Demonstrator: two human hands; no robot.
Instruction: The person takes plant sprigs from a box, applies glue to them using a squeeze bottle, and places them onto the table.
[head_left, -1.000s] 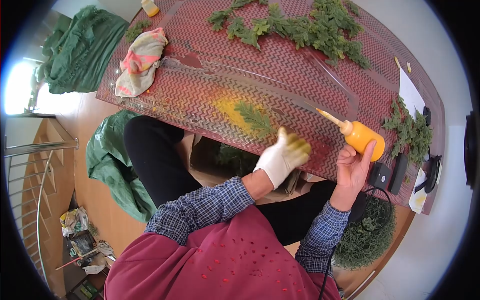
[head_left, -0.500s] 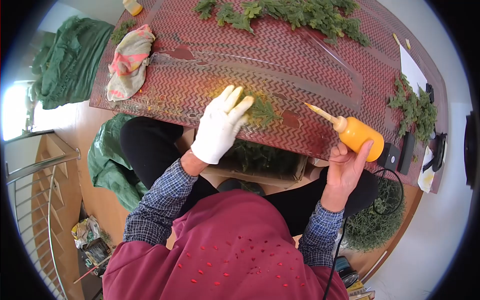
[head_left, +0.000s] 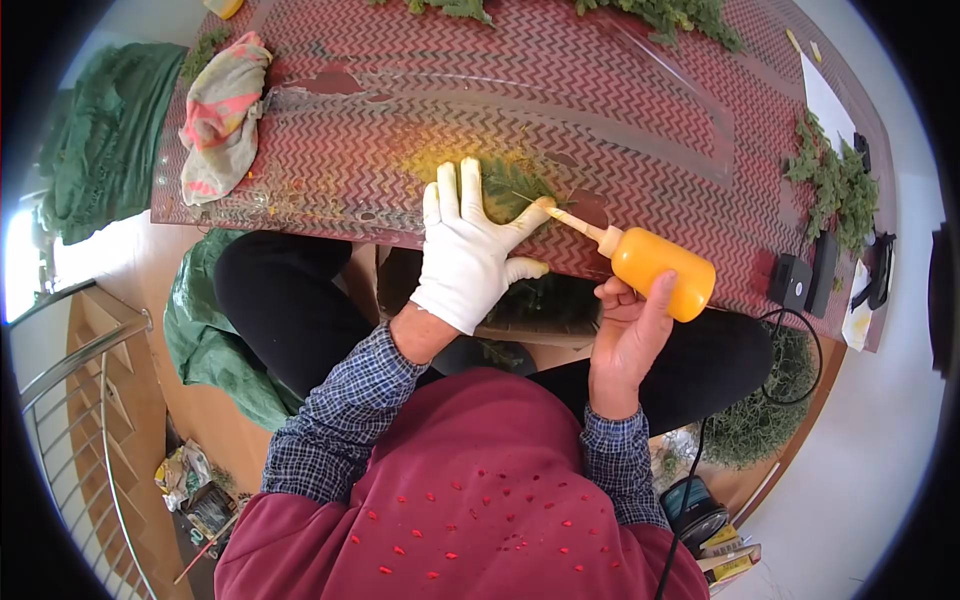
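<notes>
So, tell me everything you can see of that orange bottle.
The orange bottle has a smooth body that looks like plastic, a paler collar and a long, thin nozzle with orange stains. The bare right hand holds it tilted by the table, nozzle toward the gloved left hand. From this view its tip overlaps that hand; whether they touch is unclear.

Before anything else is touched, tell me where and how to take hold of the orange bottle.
Grip the orange bottle round its broad body, toward the base, probably from the person's side, as the bare right hand does. Its thin nozzle points left toward the gloved left hand, so the wide, rounded body seems the surer hold.
</notes>
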